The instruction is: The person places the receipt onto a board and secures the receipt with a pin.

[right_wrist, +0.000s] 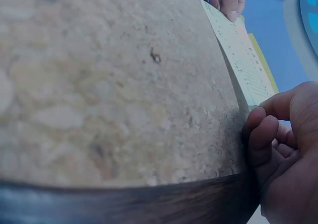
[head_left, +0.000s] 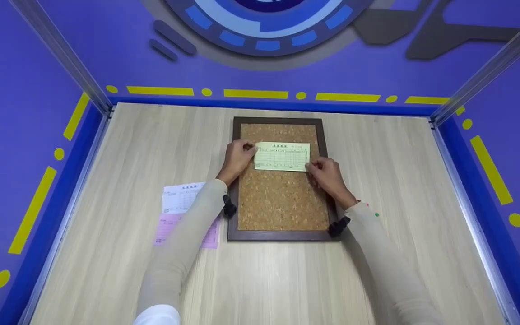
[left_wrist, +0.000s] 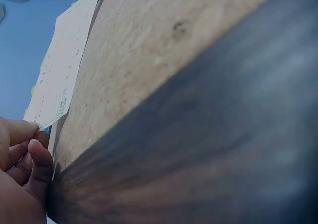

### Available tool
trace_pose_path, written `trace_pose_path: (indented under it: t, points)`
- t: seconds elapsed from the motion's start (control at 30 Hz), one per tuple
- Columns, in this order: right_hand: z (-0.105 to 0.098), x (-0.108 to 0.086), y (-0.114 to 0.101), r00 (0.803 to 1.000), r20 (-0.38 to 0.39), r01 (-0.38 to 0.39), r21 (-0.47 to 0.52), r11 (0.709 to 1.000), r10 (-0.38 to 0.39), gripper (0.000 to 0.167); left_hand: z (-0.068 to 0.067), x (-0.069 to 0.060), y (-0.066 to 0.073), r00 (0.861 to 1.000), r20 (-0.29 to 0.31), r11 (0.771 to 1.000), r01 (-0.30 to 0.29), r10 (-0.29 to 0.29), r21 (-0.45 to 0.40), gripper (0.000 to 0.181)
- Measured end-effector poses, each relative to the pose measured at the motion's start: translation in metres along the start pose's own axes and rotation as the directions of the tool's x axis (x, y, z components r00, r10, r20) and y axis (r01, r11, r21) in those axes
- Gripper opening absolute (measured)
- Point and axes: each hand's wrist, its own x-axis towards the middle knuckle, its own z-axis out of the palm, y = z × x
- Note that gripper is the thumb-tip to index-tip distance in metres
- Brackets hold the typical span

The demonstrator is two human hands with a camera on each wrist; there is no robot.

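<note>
A pale yellow-green printed slip [head_left: 282, 156] lies across the upper part of a cork board [head_left: 282, 203] with a dark brown frame [head_left: 282, 235]. My left hand [head_left: 238, 158] pinches the slip's left edge between thumb and finger. At its lower right corner, my right hand [head_left: 327, 175] pinches the paper the same way. In the left wrist view the left hand [left_wrist: 22, 164] holds a corner of the slip [left_wrist: 64, 60], and the right wrist view has the right hand [right_wrist: 288, 144] gripping the opposite end. Whether the slip touches the cork is hard to tell.
Left of the board, a white printed slip [head_left: 181, 198] and a pink one [head_left: 167, 225] lie on the wooden table [head_left: 278, 284], partly under the left forearm. Small red and green pins [head_left: 377, 215] sit by the right wrist. Blue-purple panels [head_left: 106, 54] enclose the table's back and sides.
</note>
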Motion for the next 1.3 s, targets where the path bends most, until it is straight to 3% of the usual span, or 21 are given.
trace_pose_path:
  t: [0.23,0.5,1.03,1.3]
  points:
    - [0.002,0.002,0.001,1.0,-0.01,0.012,0.012,1.0,-0.012,0.018,0.0,0.001,-0.001,1.0,0.009,0.999,-0.005,0.005,0.037,0.018]
    - [0.004,0.003,0.002,0.998,-0.062,0.023,-0.038,0.999,-0.025,0.02,0.0,0.004,-0.001,0.998,0.04,0.989,-0.05,0.045,0.141,0.016]
    - [0.005,0.008,0.002,0.996,-0.087,-0.022,-0.068,0.997,0.016,0.021,0.003,0.008,0.0,0.996,0.058,0.978,-0.077,0.067,0.193,0.015]
    - [0.007,0.008,0.0,0.996,-0.087,-0.034,-0.088,0.996,0.026,0.016,0.005,0.014,-0.009,0.993,0.051,0.971,-0.113,0.104,0.209,0.011]
